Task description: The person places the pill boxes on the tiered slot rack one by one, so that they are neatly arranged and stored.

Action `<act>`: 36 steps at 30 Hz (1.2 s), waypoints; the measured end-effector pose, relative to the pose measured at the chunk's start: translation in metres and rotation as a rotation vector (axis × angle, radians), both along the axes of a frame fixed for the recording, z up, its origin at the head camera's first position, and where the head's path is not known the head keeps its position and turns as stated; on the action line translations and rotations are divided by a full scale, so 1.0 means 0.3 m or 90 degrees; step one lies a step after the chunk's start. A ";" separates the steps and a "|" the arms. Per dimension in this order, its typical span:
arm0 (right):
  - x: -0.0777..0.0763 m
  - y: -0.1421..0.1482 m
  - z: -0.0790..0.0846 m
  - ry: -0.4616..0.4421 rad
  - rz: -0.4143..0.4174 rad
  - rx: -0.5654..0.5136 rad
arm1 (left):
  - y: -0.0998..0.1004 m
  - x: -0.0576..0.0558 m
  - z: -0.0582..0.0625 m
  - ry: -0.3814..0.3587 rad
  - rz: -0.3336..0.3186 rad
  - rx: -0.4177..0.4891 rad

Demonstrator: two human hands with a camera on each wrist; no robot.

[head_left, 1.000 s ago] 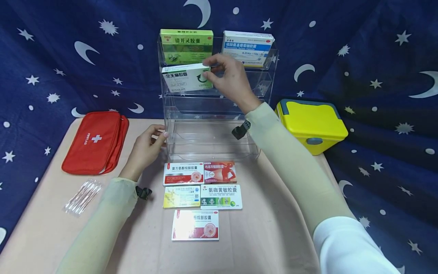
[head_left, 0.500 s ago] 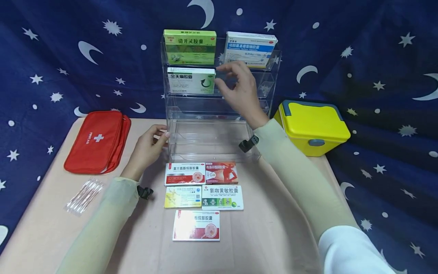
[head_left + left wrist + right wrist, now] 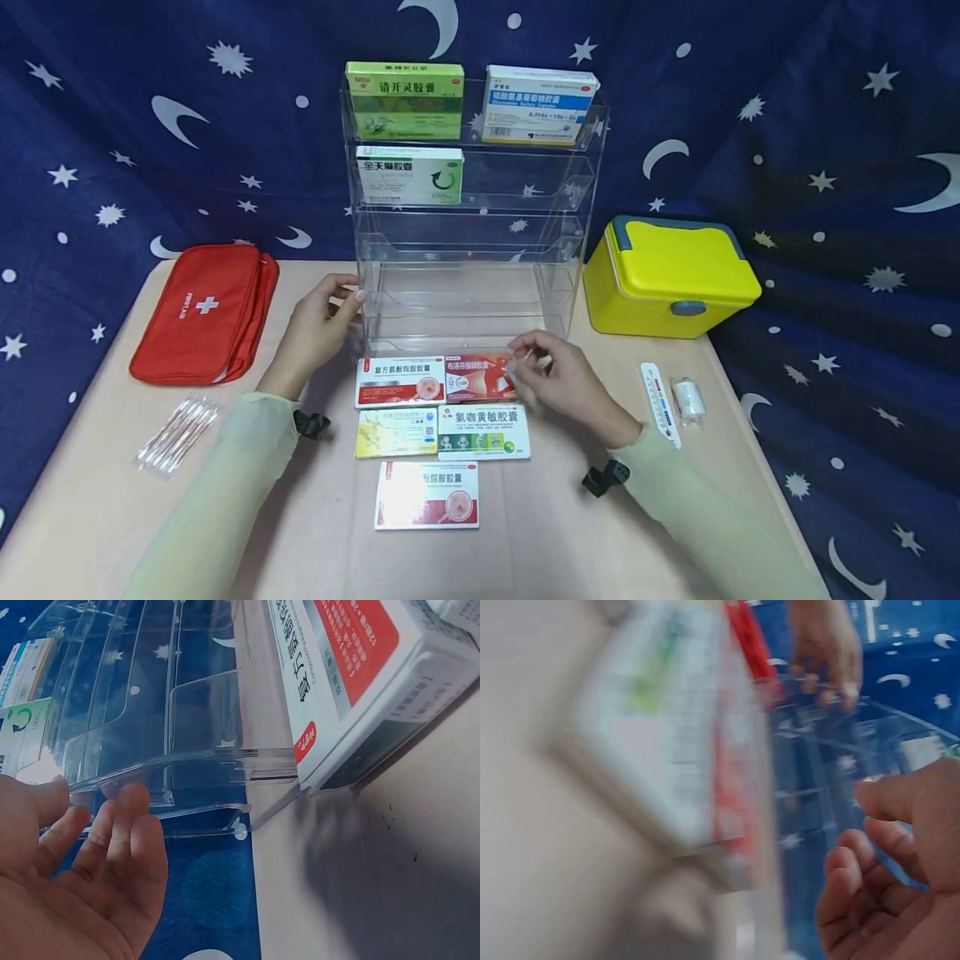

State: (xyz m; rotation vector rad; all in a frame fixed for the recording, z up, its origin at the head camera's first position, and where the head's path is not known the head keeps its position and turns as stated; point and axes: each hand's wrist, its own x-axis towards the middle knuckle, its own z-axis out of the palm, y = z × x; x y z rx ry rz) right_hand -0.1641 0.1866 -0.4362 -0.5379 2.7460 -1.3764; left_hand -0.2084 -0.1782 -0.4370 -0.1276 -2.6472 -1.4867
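My left hand (image 3: pixel 318 329) rests its fingertips on the left side of a clear tiered display rack (image 3: pixel 465 325); the left wrist view shows thumb and fingers loosely bent at the clear panel (image 3: pixel 142 761). My right hand (image 3: pixel 566 379) is at the right end of a red medicine box (image 3: pixel 476 377), thumb and forefinger apart and overlapping it. In the right wrist view this hand (image 3: pixel 900 862) has loosely bent fingers with nothing between them. A white-and-green medicine box (image 3: pixel 410 177) stands on the second tier's left. A green box (image 3: pixel 407 102) and a blue-and-white box (image 3: pixel 537 107) stand on top.
Beside the red box lie a red-and-white box (image 3: pixel 401 382), a yellow box (image 3: pixel 397 432), a white-and-green flat box (image 3: pixel 483 432) and another red-and-white box (image 3: pixel 427 495). A red first-aid pouch (image 3: pixel 198 317), cotton swabs (image 3: pixel 178 433), yellow case (image 3: pixel 671 279), thermometer (image 3: pixel 660 404) and bandage roll (image 3: pixel 687 400) surround them.
My right hand has let go of the white-and-green box, now upright on the second tier, and has come down to the red box on the table. My left hand stays at the rack.
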 end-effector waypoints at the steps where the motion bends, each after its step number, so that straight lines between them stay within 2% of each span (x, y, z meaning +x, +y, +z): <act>1: 0.025 0.014 -0.027 -0.017 -0.003 0.009 | 0.000 0.001 0.000 0.000 0.000 0.000; 6: 0.114 0.068 -0.122 -0.065 -0.032 0.050 | 0.002 0.001 -0.003 0.003 -0.001 0.003; 13: 0.179 0.105 -0.166 -0.116 -0.051 0.102 | 0.003 0.003 -0.002 0.000 -0.001 0.000; 19: 0.192 0.110 -0.181 -0.108 -0.040 0.102 | 0.004 0.005 0.002 -0.012 0.001 -0.003; 29: 0.196 0.095 -0.193 -0.098 -0.030 0.115 | 0.002 0.001 -0.003 -0.004 -0.002 -0.002; 36: 0.205 0.106 -0.193 -0.081 -0.024 0.063 | 0.002 0.002 -0.002 -0.006 0.005 -0.003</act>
